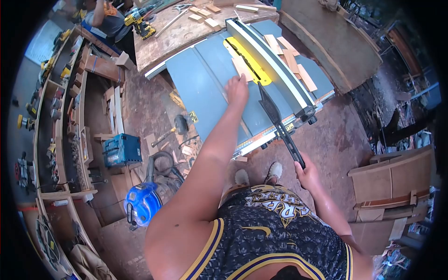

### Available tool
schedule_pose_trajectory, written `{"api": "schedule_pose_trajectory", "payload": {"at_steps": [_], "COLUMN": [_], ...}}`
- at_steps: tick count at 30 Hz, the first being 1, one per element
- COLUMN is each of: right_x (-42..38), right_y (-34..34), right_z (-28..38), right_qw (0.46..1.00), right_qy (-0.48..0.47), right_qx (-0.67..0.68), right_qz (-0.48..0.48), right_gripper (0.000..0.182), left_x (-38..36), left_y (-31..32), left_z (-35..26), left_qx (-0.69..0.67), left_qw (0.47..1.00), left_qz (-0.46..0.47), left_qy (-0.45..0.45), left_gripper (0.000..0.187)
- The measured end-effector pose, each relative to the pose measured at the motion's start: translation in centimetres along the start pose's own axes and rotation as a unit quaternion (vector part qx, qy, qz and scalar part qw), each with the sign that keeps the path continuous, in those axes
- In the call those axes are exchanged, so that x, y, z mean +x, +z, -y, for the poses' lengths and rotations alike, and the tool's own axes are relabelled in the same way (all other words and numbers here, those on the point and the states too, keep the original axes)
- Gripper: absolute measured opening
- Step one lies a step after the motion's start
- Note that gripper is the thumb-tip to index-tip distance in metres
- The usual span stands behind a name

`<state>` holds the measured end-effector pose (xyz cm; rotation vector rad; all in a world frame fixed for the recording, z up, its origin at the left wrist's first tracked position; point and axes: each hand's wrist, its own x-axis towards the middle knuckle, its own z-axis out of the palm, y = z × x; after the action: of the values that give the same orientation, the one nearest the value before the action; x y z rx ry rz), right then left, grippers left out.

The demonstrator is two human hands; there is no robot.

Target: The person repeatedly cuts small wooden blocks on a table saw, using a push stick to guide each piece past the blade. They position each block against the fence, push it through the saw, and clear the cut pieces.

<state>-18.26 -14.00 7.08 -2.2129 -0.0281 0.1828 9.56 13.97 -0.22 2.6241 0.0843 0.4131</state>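
Note:
My left hand reaches over the grey table saw top, its fingers closed at the near end of a small flat wood piece. That piece lies along the left side of the yellow throat plate, beside the dark blade slot. In my right hand is the handle of a long black push stick. Its pointed tip rests at the near end of the yellow plate, between my left hand and the long rip fence.
Several wood strips lie right of the fence. Beyond the saw, a workbench holds a yellow drill and wood blocks. A blue vacuum and a teal toolbox stand at left, near shelves. Another person is at far left.

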Motion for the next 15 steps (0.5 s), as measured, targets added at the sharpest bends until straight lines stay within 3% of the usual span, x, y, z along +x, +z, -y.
{"api": "schedule_pose_trajectory", "payload": {"at_steps": [6,11,12,14,15], "right_x": [-2.1,-4.8,-4.6,-1.6,1.2], "right_y": [0.1,0.2,0.0,-2.4,-3.8], "right_z": [-2.2,-6.6,-6.9,-4.6,-3.1], "right_qw": [0.997,0.99,0.984,0.979,0.973], "right_qy": [0.059,0.026,0.031,0.079,0.059], "right_qx": [0.032,0.013,0.068,0.039,0.028], "right_qz": [-0.027,-0.138,-0.16,-0.184,-0.221], "right_gripper": [0.044,0.022,0.017,0.023,0.025], "left_x": [2.1,1.9,1.7,0.9,0.5], "left_y": [1.2,0.6,0.6,0.6,0.6], "left_z": [0.2,1.9,2.1,2.9,3.3], "left_qx": [-0.019,-0.052,-0.077,-0.085,-0.094], "left_qw": [0.999,0.996,0.994,0.989,0.984], "left_qz": [-0.002,0.031,0.037,0.047,0.047], "left_qy": [0.033,0.064,0.073,0.108,0.142], "left_gripper": [0.046,0.056,0.061,0.065,0.069]}}
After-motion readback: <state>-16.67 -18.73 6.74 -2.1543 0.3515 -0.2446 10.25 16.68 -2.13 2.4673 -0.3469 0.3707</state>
